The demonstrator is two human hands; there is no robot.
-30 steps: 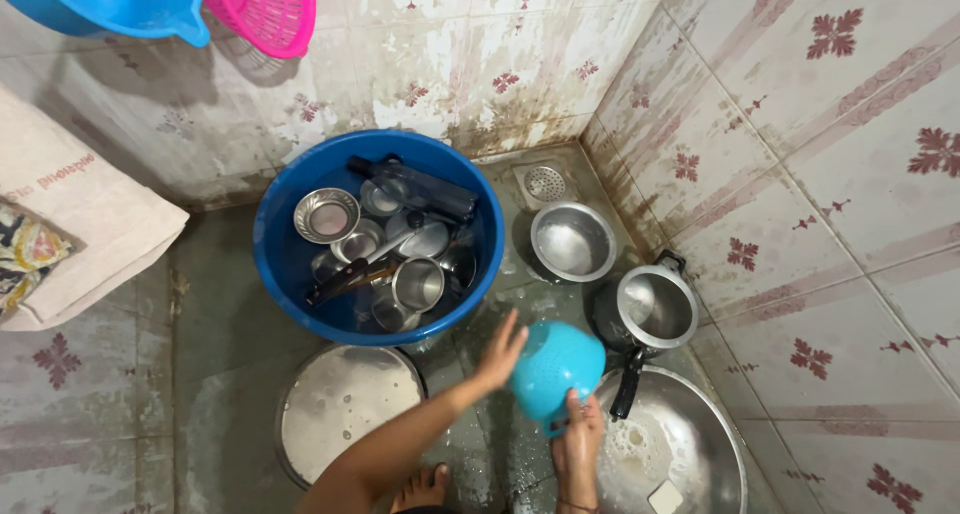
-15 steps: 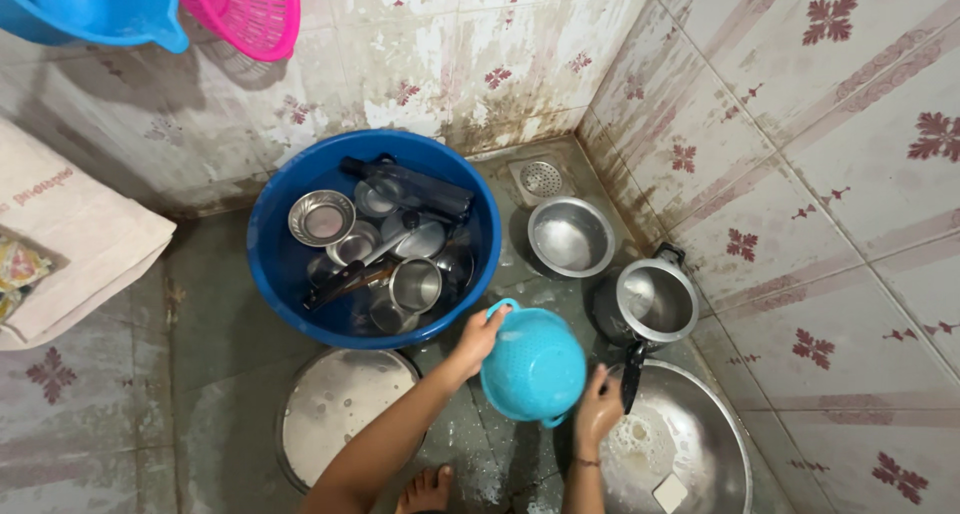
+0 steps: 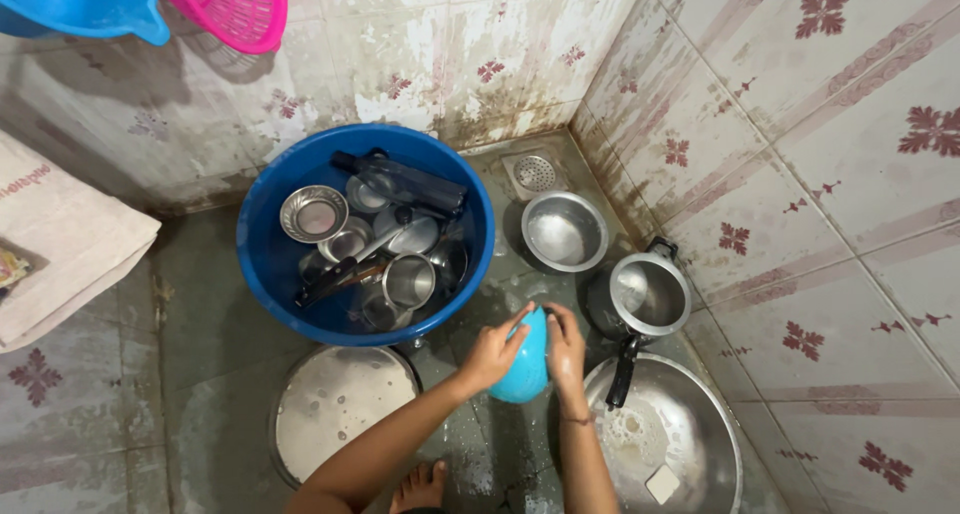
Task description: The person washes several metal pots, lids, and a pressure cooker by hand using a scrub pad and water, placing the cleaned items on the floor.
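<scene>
You held the turquoise bowl [image 3: 527,359] between both hands, left hand [image 3: 492,352] and right hand [image 3: 566,346] closed around it. Steel vessels [image 3: 385,249] sat piled in the blue tub [image 3: 265,264] toward the floor's far edge, apparently unwashed.

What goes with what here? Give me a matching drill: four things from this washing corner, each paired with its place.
1 turquoise bowl
2 blue tub
3 pink basket
4 soap bar

a up on the wall
b between left hand and right hand
c in the big steel basin
d holds steel dishes

1-b, 2-d, 3-a, 4-c
</scene>
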